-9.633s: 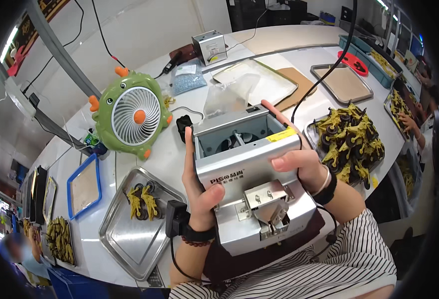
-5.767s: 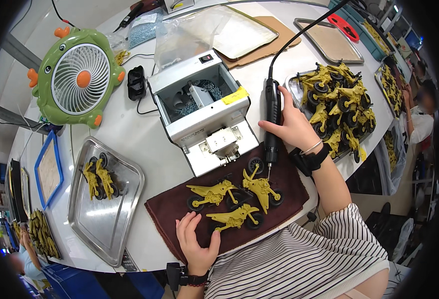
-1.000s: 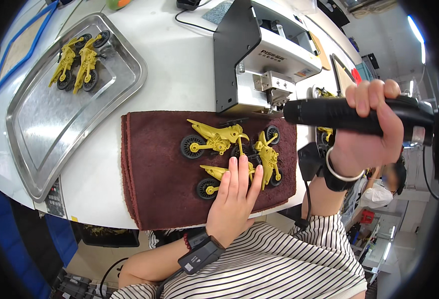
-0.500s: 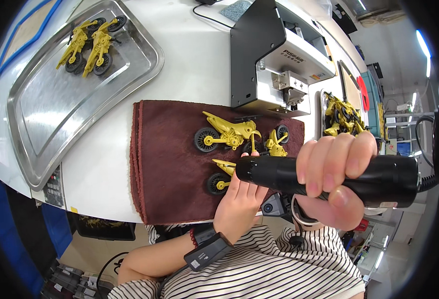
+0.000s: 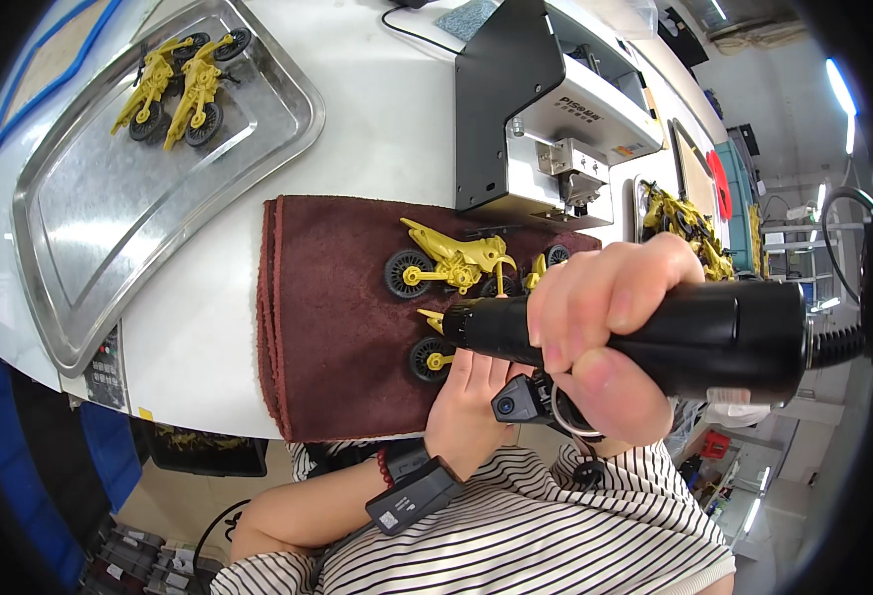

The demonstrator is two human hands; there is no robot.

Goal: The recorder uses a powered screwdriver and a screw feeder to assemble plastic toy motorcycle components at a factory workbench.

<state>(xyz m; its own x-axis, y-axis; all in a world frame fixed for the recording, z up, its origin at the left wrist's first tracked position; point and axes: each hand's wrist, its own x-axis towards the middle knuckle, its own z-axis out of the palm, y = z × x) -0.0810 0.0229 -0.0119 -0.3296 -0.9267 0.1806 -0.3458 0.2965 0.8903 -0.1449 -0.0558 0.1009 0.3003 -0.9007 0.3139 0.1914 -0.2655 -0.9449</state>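
In my right hand (image 5: 610, 332) is a black cylindrical electric screwdriver (image 5: 729, 337), lying almost level with its tip end to the left. The fingers wrap round its body from above, with the thumb below. My left hand (image 5: 464, 421) rests on the towel and holds a yellow toy motorcycle (image 5: 438, 361), whose black wheel and yellow tail show left of the fingers. Most of this toy and my left fingertips are hidden behind the screwdriver. Just beyond lies another yellow toy motorcycle (image 5: 456, 260) on its side. A third yellow toy part (image 5: 538, 270) with a black wheel is partly covered by my right hand.
A folded maroon towel (image 5: 322, 327) lies under the toys. Behind it stands a black-and-silver bench machine (image 5: 546, 129). At the left, a metal tray (image 5: 159, 228) carries two yellow toy motorcycles (image 5: 174, 89). More yellow pieces (image 5: 680, 223) are heaped at the right.
My right hand and the screwdriver have shifted left and slightly up, covering my left fingertips and more of the third toy. My left hand has barely moved.
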